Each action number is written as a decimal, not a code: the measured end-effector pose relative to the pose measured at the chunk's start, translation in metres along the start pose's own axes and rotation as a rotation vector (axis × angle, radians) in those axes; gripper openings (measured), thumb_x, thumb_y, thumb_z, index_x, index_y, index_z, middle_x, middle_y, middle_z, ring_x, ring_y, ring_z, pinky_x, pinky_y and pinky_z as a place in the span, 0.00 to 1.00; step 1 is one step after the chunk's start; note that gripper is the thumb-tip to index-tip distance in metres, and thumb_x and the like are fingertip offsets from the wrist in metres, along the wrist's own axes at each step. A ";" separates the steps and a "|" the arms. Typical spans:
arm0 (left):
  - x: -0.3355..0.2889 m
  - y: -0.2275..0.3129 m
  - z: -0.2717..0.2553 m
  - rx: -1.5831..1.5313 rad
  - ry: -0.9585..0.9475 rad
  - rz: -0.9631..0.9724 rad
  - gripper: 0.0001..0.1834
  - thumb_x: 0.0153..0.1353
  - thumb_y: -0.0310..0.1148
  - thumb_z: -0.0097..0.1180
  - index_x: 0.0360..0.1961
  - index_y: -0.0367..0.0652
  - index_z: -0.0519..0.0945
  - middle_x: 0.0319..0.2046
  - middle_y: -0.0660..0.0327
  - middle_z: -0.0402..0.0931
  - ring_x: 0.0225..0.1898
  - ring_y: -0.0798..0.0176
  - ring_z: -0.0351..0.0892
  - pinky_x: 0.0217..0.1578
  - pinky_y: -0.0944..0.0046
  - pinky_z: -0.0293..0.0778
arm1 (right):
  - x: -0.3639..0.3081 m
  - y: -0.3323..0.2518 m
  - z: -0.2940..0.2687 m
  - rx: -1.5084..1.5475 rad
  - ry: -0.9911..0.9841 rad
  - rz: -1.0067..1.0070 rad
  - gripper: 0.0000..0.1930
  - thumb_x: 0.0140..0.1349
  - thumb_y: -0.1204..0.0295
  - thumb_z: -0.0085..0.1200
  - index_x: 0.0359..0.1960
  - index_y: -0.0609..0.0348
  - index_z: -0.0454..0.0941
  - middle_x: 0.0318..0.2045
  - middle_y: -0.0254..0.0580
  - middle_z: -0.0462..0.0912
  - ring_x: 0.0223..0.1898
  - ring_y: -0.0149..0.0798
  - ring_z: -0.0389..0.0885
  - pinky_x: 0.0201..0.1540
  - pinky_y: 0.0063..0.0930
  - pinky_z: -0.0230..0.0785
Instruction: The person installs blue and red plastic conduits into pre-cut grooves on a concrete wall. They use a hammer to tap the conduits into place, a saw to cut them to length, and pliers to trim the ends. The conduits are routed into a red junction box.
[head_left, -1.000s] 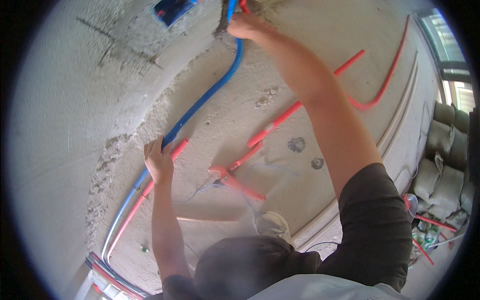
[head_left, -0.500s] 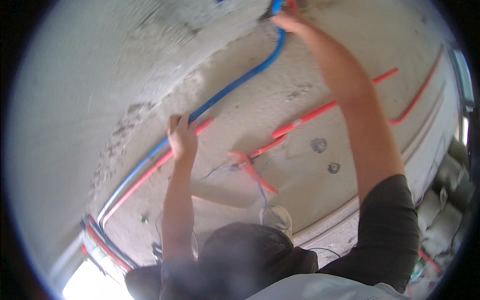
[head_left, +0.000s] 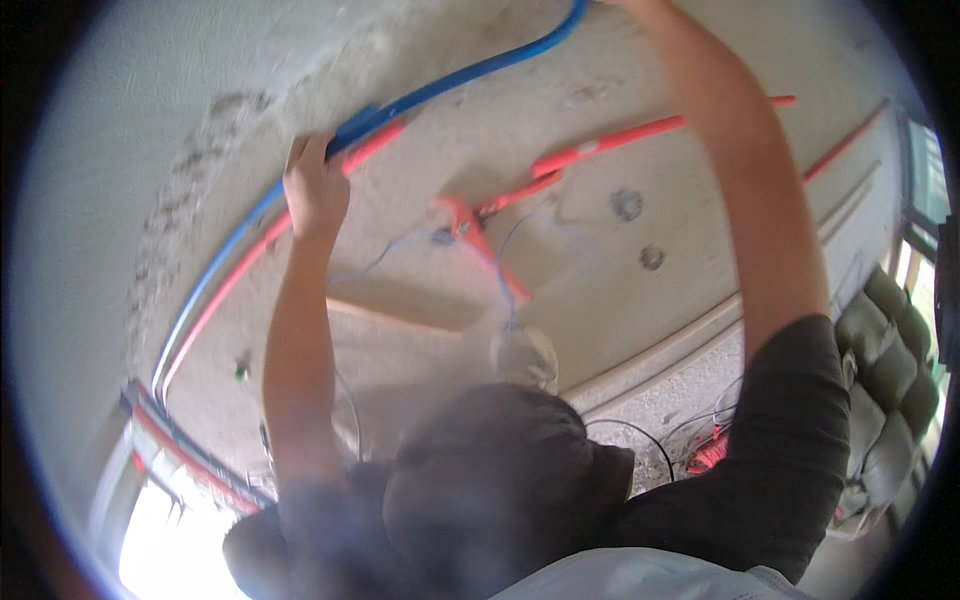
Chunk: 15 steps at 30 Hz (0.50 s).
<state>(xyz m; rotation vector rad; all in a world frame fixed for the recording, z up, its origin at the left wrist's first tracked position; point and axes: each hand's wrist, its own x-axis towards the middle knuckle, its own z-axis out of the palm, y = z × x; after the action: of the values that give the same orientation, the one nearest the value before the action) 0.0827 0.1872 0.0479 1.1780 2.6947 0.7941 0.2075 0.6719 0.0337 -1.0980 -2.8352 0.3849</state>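
Observation:
A long blue pipe (head_left: 480, 72) runs along the concrete, curving up to the top edge. My left hand (head_left: 316, 190) is closed around it, its fingers wrapped over the top. Just past these fingers a wider blue piece (head_left: 358, 125) lies along the pipe; I cannot tell what it is. A red pipe (head_left: 265, 245) passes under the same hand, beside the blue one. Of my right hand (head_left: 618, 2) only a sliver shows at the top edge, near the blue pipe's upper bend, and its fingers are hidden.
A red two-handled tool (head_left: 468, 232) lies on the concrete between my arms. Farther right is a loose red pipe (head_left: 620, 137), near two dark round patches. A wooden strip (head_left: 395, 318) and thin cables lie closer in. Grey padded bags (head_left: 885, 350) stand at the right.
The view has shifted, so the pipes and tool sit higher and farther left. My right hand has slid almost out at the top edge. My left hand still grips the blue pipe.

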 end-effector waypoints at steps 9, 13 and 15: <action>-0.023 0.006 -0.058 0.077 -0.276 0.085 0.22 0.61 0.29 0.68 0.57 0.42 0.81 0.54 0.48 0.78 0.56 0.37 0.78 0.55 0.44 0.77 | -0.044 0.049 -0.004 -0.052 0.331 -0.017 0.26 0.71 0.56 0.55 0.66 0.56 0.74 0.64 0.59 0.78 0.70 0.54 0.74 0.70 0.50 0.66; -0.052 -0.009 -0.064 0.110 -0.278 0.027 0.23 0.60 0.30 0.70 0.57 0.40 0.80 0.55 0.47 0.76 0.57 0.39 0.78 0.56 0.45 0.77 | -0.117 -0.004 -0.010 0.071 0.484 -0.141 0.17 0.77 0.56 0.51 0.44 0.58 0.79 0.30 0.50 0.86 0.35 0.56 0.87 0.38 0.50 0.78; -0.068 -0.004 -0.058 0.214 -0.274 0.062 0.24 0.60 0.30 0.71 0.57 0.39 0.81 0.56 0.48 0.76 0.59 0.40 0.77 0.57 0.44 0.76 | -0.206 -0.053 -0.011 0.232 0.094 -0.398 0.11 0.68 0.65 0.58 0.49 0.49 0.79 0.44 0.49 0.83 0.46 0.58 0.84 0.47 0.54 0.77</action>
<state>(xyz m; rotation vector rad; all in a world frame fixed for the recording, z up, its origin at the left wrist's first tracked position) 0.1110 0.1125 0.0882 1.3112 2.5713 0.3246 0.3274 0.4983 0.0619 -0.4815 -2.7447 0.5870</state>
